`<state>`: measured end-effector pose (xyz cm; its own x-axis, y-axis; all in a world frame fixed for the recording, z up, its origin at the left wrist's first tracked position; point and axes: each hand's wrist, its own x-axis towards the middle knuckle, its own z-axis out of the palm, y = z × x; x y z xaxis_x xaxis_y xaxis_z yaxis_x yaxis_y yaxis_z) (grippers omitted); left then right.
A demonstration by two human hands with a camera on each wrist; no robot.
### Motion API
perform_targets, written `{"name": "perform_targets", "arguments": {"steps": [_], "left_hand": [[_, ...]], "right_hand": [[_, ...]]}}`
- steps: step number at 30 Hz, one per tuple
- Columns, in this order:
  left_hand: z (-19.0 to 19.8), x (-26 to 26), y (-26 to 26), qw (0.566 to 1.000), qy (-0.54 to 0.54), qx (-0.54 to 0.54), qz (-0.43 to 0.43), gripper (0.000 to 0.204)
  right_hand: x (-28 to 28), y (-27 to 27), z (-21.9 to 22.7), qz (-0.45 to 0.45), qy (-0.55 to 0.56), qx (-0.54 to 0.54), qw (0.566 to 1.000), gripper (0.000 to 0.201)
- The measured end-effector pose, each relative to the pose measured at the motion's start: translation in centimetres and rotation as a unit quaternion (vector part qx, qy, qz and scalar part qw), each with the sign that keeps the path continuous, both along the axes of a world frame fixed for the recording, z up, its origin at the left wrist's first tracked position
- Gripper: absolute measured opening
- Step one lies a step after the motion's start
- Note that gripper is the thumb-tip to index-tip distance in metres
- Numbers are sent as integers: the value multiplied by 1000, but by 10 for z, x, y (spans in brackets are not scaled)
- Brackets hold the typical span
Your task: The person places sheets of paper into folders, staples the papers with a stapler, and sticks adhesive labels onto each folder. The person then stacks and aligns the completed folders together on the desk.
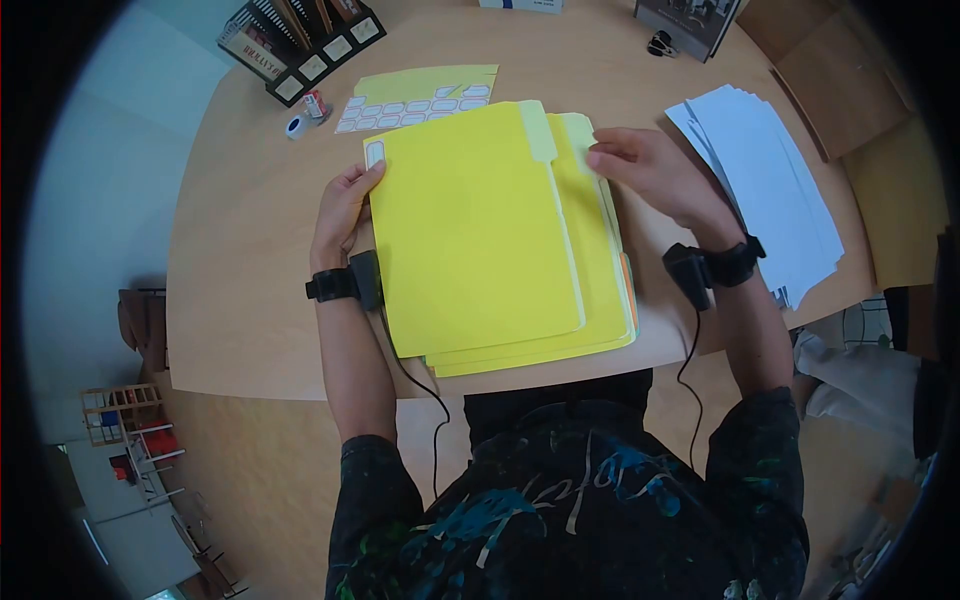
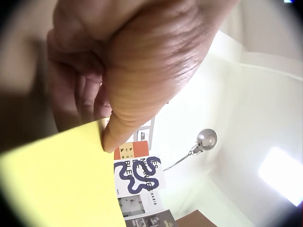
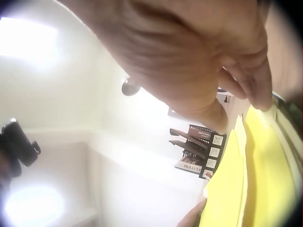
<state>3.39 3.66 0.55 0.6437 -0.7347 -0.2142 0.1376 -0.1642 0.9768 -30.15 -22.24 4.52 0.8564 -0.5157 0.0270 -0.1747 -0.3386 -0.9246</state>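
Observation:
A yellow file folder (image 1: pixel 470 240) with a pale tab at its upper right lies tilted over a stack of similar yellow folders (image 1: pixel 592 230). At its upper left edge, my left hand (image 1: pixel 346 208) pinches it, thumb on top just below a small red-bordered label (image 1: pixel 375 152). The left wrist view shows that thumb pressed on the folder's yellow face (image 2: pixel 57 179). My right hand (image 1: pixel 655 172) is by the stack's upper right corner, its fingers loosely bent. In the right wrist view its fingertips (image 3: pixel 262 101) are right at a rear folder's top edge, the thumb apart from them.
Behind the folders lies a sheet of labels (image 1: pixel 410 112) on yellow paper. A tape roll (image 1: pixel 296 127) and a small bottle-like item (image 1: pixel 317 106) sit left of it, near a black book rack (image 1: pixel 330 60). White papers (image 1: pixel 765 190) are piled at right, with a binder clip (image 1: pixel 661 43) beyond.

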Motion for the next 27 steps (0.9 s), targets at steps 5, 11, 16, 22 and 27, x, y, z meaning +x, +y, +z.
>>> {"name": "perform_targets", "arguments": {"steps": [5,11,16,22,27], "left_hand": [[3,-21,-9,996,-63,69,10,35],[9,-30,-14,996,-59,64,9,33],[3,-19,-10,1000,14,20,-18,32],[1,-7,7,973,171,-144,-49,38],[-11,-8,16,969,147,-191,-58,42]], "right_hand": [[22,21,25,-15,180,-67,981,84],[20,21,11,21,57,193,979,60],[11,66,27,67,-121,210,968,61],[11,108,39,167,-198,83,962,59],[15,114,49,239,-138,-51,960,58]]}}
